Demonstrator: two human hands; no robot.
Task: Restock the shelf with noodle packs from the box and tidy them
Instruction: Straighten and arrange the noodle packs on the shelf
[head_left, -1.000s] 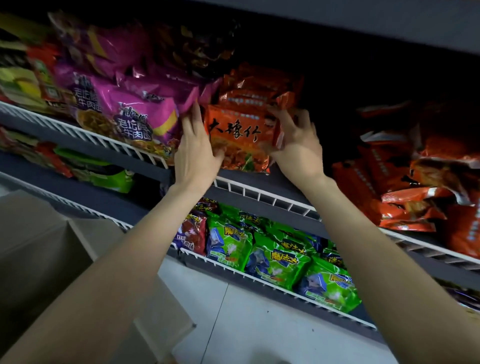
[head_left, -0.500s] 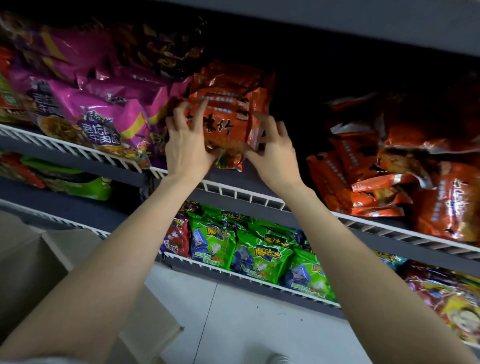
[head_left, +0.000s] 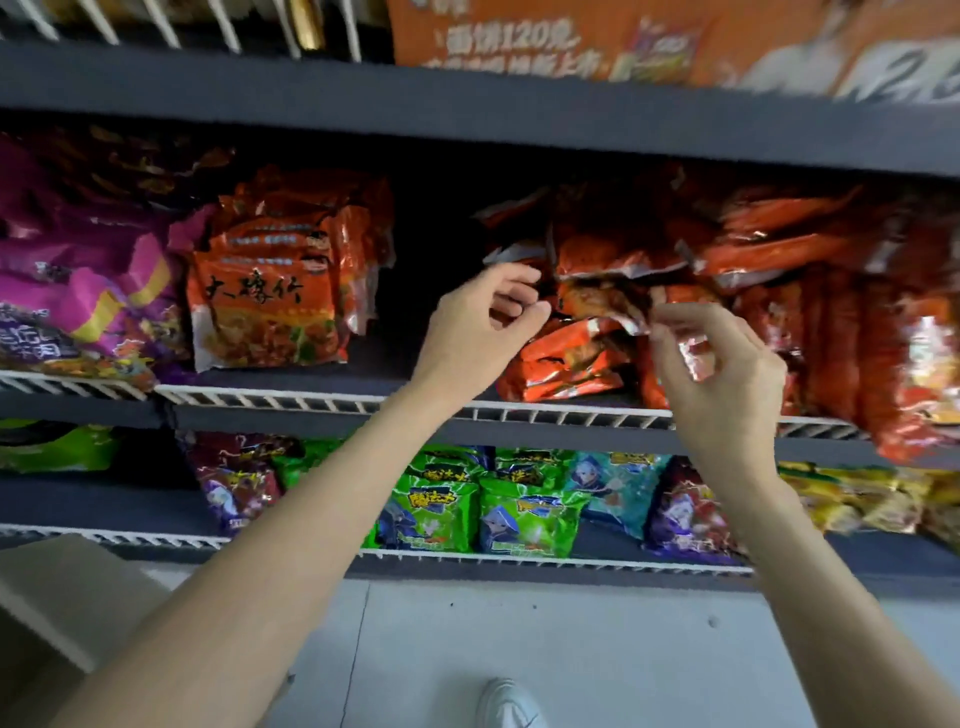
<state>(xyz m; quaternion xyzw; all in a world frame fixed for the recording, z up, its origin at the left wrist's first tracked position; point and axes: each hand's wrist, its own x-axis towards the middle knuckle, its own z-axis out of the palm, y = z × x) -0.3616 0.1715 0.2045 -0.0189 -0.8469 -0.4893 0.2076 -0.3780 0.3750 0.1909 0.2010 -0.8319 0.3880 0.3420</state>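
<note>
The orange noodle packs (head_left: 576, 358) lay in a crumpled, shiny heap on the middle shelf (head_left: 322, 402), their foil creased and corners jutting out. The left hand (head_left: 478, 322) hung with fingers loosely curled, holding nothing, just beside the heap. The right hand (head_left: 722, 364) pinched the silvery corner of one pack. A neat upright stack of orange packs (head_left: 270, 301) stood to the left.

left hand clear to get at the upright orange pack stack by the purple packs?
Probably yes. The left hand holds nothing and hangs in the dark gap just right of the orange stack; nothing lies between them. The right hand is busy at the messy pile.
</note>
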